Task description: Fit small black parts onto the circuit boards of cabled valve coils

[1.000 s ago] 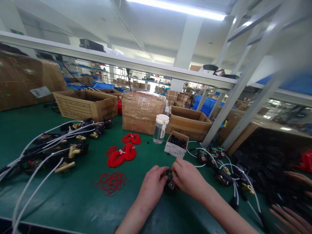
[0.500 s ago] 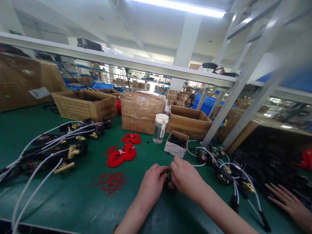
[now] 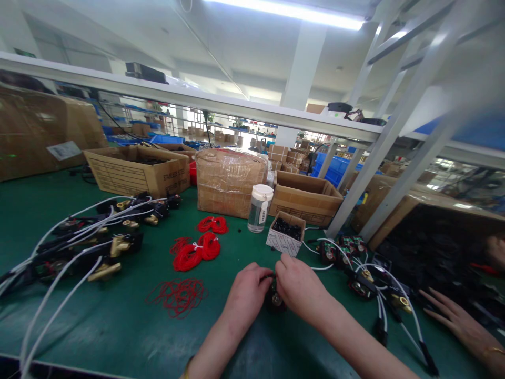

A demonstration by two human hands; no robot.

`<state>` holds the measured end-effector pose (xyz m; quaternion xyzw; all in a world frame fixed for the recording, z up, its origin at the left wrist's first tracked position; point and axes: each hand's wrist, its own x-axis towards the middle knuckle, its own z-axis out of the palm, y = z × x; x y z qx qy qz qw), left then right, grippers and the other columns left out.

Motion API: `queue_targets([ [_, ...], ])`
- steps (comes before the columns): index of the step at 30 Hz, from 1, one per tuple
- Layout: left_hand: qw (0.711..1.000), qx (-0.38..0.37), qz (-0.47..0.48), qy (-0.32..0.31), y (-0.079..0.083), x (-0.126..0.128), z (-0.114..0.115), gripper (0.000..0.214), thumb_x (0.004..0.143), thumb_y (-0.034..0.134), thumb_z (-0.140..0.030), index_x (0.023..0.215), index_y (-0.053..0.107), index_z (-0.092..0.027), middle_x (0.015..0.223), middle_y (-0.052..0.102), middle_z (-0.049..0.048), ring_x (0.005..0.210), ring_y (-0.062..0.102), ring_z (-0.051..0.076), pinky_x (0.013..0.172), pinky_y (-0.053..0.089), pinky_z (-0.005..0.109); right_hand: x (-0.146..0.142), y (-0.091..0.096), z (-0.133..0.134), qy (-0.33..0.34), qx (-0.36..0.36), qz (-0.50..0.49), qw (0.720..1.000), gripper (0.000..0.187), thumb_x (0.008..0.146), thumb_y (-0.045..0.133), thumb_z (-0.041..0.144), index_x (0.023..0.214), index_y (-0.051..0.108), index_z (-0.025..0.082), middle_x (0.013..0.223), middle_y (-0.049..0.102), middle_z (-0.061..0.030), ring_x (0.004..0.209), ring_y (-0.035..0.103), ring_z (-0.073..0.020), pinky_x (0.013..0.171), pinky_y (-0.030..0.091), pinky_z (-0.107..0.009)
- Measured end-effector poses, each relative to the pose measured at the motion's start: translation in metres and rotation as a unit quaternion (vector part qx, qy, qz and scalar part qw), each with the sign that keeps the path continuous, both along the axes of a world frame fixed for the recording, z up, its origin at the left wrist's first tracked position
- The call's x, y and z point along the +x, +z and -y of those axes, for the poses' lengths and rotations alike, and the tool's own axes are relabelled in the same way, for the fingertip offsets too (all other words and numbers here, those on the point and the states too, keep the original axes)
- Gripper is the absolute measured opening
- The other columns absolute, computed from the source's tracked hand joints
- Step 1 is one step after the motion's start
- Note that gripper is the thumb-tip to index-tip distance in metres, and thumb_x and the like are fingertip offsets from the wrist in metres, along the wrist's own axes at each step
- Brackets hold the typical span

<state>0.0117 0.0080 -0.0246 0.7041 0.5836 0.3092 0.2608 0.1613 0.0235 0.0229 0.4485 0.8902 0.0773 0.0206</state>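
Note:
Over the green bench, my left hand (image 3: 249, 288) and my right hand (image 3: 296, 281) meet at a small black round housing (image 3: 277, 301) with a silver disc in it. Both hands are closed, thumbs and fingers pinching at its top edge. The fingers cover most of its upper part, so any wire or small piece between them is hidden. Just beyond my right hand stands a small carton (image 3: 284, 243) filled with little black parts. Left of my left hand lies a loose tangle of thin red wire (image 3: 179, 296), with tied red wire bundles (image 3: 196, 251) behind it.
At right, several black housings with green circuit boards (image 3: 328, 251), white cables and brass fittings lie near another person's hand (image 3: 453, 318). More brass-fitted assemblies (image 3: 118, 246) lie at left. A water bottle (image 3: 259, 208), cardboard boxes (image 3: 231, 181) and a metal shelf post (image 3: 379, 158) stand behind.
My hands stay at the black housing with only slight finger shifts. The other person's hand at right has moved slightly left, and their second hand now shows at the right edge.

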Motion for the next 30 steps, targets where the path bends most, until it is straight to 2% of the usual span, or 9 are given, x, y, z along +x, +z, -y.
queue_targets([
  [12,0.999,-0.002,0.022,0.025,0.0,0.003,-0.002,0.023,0.087,0.059,-0.019,0.096,0.08,-0.024,0.088,0.072,0.0036,0.088,0.066,0.018,0.081,0.046,0.028,0.0,-0.001,0.002,0.004,0.009,-0.002,1.0,0.013,0.09,0.054,0.013,0.095,0.066,0.013,0.096,0.063,-0.0118,0.09,0.063,-0.0245,0.079,0.048,-0.032],
  [17,0.996,-0.019,0.069,0.061,-0.004,0.005,-0.004,0.02,0.082,0.062,-0.018,0.089,0.08,-0.023,0.089,0.074,0.0038,0.089,0.066,0.019,0.083,0.047,0.028,0.006,-0.005,0.003,-0.025,-0.006,-0.078,0.997,0.014,0.091,0.051,0.01,0.092,0.064,0.015,0.097,0.061,-0.009,0.087,0.062,-0.0218,0.077,0.048,-0.031],
  [20,0.994,-0.036,0.092,0.055,-0.004,0.005,-0.005,0.02,0.083,0.061,-0.019,0.089,0.079,-0.024,0.091,0.078,0.0021,0.089,0.069,0.018,0.083,0.048,0.027,0.017,-0.015,0.0,-0.052,-0.021,-0.211,0.976,0.013,0.093,0.051,0.011,0.088,0.061,0.018,0.097,0.058,-0.0057,0.086,0.061,-0.019,0.076,0.047,-0.029],
  [24,0.99,-0.055,0.117,0.054,-0.004,0.006,-0.005,0.021,0.082,0.06,-0.02,0.089,0.079,-0.023,0.089,0.08,0.0003,0.085,0.072,0.017,0.08,0.05,0.025,0.032,-0.032,-0.005,-0.086,-0.027,-0.393,0.915,0.014,0.094,0.049,0.013,0.086,0.06,0.019,0.093,0.056,-0.004,0.086,0.059,-0.0189,0.078,0.048,-0.031],
  [27,0.988,-0.057,0.129,0.054,-0.005,0.006,-0.005,0.021,0.082,0.059,-0.02,0.089,0.079,-0.022,0.09,0.081,0.0005,0.086,0.072,0.017,0.081,0.051,0.024,0.032,-0.041,-0.006,-0.088,-0.068,-0.45,0.886,0.011,0.093,0.053,0.017,0.09,0.063,0.019,0.093,0.058,-0.0036,0.088,0.059,-0.0195,0.079,0.048,-0.031],
  [30,0.988,-0.056,0.133,0.052,-0.006,0.006,-0.005,0.02,0.082,0.059,-0.022,0.088,0.079,-0.022,0.09,0.081,0.0005,0.087,0.072,0.017,0.08,0.05,0.024,0.024,-0.048,-0.005,-0.087,-0.096,-0.447,0.885,0.005,0.086,0.063,0.018,0.09,0.066,0.02,0.093,0.061,-0.0028,0.094,0.059,-0.0209,0.083,0.047,-0.032],
])
